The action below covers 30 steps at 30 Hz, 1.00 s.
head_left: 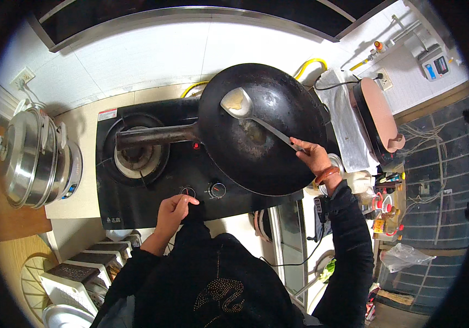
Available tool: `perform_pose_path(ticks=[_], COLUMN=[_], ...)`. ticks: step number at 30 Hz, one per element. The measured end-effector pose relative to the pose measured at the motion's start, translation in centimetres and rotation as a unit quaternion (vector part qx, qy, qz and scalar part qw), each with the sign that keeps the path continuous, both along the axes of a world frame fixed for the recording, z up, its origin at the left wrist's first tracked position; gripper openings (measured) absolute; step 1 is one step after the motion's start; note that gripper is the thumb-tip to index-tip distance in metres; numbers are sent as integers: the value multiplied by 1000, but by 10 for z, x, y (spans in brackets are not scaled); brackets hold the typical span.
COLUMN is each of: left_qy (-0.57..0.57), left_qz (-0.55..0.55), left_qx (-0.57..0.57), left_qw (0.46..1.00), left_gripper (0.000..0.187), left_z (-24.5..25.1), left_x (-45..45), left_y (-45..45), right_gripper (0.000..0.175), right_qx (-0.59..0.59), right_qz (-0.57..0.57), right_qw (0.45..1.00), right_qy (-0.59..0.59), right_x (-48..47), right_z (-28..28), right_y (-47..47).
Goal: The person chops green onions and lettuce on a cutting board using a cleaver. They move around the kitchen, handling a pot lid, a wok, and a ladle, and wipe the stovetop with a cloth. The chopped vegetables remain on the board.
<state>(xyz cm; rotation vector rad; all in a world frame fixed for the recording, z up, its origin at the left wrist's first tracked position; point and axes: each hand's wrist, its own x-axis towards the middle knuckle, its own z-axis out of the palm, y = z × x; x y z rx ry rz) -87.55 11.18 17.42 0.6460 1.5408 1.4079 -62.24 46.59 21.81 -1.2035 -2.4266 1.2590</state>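
Note:
My right hand (314, 156) grips the end of a metal wok spatula (265, 124). A pale yellowish lump (237, 102) lies on its blade, which is over the upper left inside of a large black wok (292, 106). A yellowish patch, perhaps melted fat, shows near the wok's middle. The wok sits over the right side of a black gas stove (152, 205), and its long handle (156, 136) reaches left across the left burner (136, 164). Just below the left control knob (187, 192), my left hand (174, 211) has curled fingers with nothing visible in them.
On the left stands a stacked steel steamer pot (25, 160). A pink electric cooker (378, 110) is at the right, near several bottles (388, 217). Shelf racks (83, 266) stand low at left. A range hood (193, 20) spans the top.

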Motion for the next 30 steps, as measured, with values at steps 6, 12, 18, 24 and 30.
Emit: perform_pose_path(ticks=[6, 12, 18, 24, 30], left_qy=[-7, 19, -31, -41, -12], left_qz=[-31, -116, -247, -379, -497], left_qx=[28, 22, 19, 17, 20], left_qw=[999, 993, 968, 924, 868], left_gripper=[30, 31, 30, 27, 26], left_z=[-3, -6, -9, -6, 13], left_x=[0, 13, 55, 128, 227], left_y=[3, 16, 31, 34, 6], right_gripper=[44, 45, 44, 51, 51], right_qx=[24, 37, -21, 88, 114], right_qz=[-7, -48, -144, -226, -364], right_qw=[999, 998, 989, 969, 923], right_qy=[39, -8, -37, -51, -56], right_x=[2, 50, 129, 226, 332], right_z=[34, 85, 126, 145, 151], right_y=[-18, -60, -136, -248, -392])
